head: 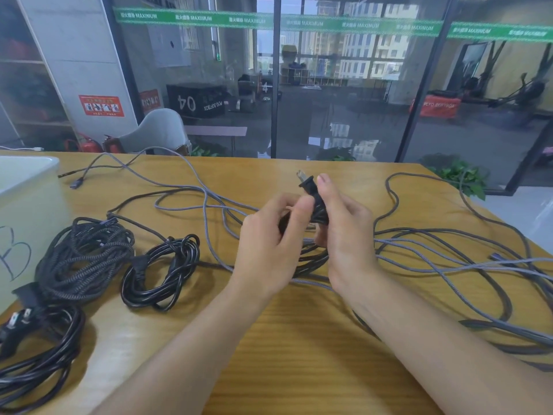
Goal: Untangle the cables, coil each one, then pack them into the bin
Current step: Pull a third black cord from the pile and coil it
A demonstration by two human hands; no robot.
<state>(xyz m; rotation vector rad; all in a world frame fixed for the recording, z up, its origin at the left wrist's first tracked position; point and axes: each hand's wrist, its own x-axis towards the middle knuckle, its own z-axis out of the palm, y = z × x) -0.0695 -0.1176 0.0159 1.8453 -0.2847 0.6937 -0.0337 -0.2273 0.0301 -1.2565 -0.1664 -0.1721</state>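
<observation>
1. I see a wooden table [299, 339] in front of a glass wall with a green banner [278, 22] across it, and an interior with gym gear behind the glass.
2. My left hand [266, 250] sits just left of centre, fingers curled round a black cable bundle [312, 259], thumb pressed against the cord below the plug.
3. My right hand [344, 232] faces it at 3 o'clock, fingers wrapped round the same cord; its thumb lies along the black plug [308, 184], whose two prongs point up toward 11 o'clock.
4. Loops of that black cable hang between and beneath both hands, touching the table.
5. Loose grey braided cables [449, 265] sprawl across the table from 10 o'clock round to 4 o'clock, still uncoiled and crossing each other.
6. At 9 o'clock lie two finished coils: a dark braided coil [80, 259] and, just beside it on the right, a smaller glossy black coil [161, 274].
7. At 8 o'clock another black power cable [36, 354] with a two-prong plug lies coiled near the table edge.
8. The white bin [27, 211], marked with a handwritten letter, stands at the far left edge, touching the braided coil's side of the table; I cannot tell what is inside it.
</observation>
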